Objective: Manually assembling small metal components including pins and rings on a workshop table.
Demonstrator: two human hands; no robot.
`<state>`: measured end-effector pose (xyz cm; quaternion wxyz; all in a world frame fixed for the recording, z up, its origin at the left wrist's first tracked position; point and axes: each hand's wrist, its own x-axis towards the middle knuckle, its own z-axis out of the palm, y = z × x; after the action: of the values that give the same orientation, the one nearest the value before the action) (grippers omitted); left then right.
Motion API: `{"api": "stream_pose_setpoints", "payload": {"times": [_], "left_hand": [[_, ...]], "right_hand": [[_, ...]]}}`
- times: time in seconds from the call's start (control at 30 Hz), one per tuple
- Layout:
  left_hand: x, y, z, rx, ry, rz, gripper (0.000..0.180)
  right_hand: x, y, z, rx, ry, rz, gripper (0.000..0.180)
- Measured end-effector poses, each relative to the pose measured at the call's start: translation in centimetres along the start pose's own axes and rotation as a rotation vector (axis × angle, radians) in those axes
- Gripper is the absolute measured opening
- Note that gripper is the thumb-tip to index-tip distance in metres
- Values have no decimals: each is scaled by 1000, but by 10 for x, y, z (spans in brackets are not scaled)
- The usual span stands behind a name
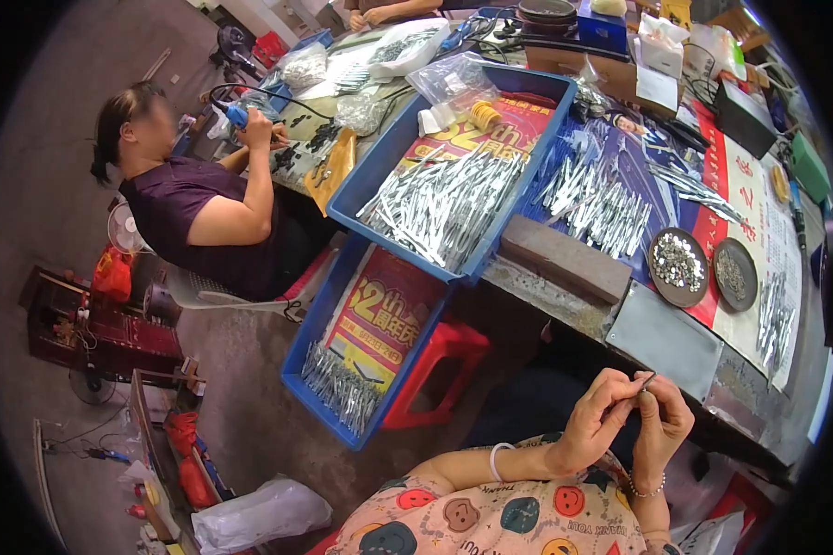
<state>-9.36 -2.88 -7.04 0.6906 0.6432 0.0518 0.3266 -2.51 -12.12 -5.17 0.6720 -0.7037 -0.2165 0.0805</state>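
Note:
Both my hands are raised together at the near edge of the workbench. My left hand [598,418], its wrist in a white bangle, pinches a small thin dark metal piece [649,380] at the fingertips. On the same piece, the fingers of my right hand [663,424] are closed, with the thumb against it; a beaded bracelet circles that wrist. Most of the piece is hidden by my fingers. Just beyond my hands lies a grey metal plate [666,335] on the bench. Two round dishes, one of shiny discs [677,262] and one of small parts [735,275], stand past it.
A blue tray [342,205] of metal strips sits left of a brown block [565,258]. Below it, another blue tray [294,367] rests by a red stool [444,370]. More strips [602,208] lie on the bench. A co-worker [204,199] holds a blue tool [238,117].

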Motion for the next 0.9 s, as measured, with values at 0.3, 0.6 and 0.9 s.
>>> {"api": "stream_pose_setpoints", "payload": {"times": [0.3, 0.6, 0.9], "left_hand": [[-11, -6, 7, -158, -22, -141, 22], [-10, -7, 14, -262, 15, -217, 19], [-13, -17, 11, -298, -65, -248, 22]], "right_hand": [[0, -5, -1, -101, -22, -119, 7], [0, 2, -4, -169, -22, -160, 12], [4, 9, 0, -266, -3, -277, 14]]}}
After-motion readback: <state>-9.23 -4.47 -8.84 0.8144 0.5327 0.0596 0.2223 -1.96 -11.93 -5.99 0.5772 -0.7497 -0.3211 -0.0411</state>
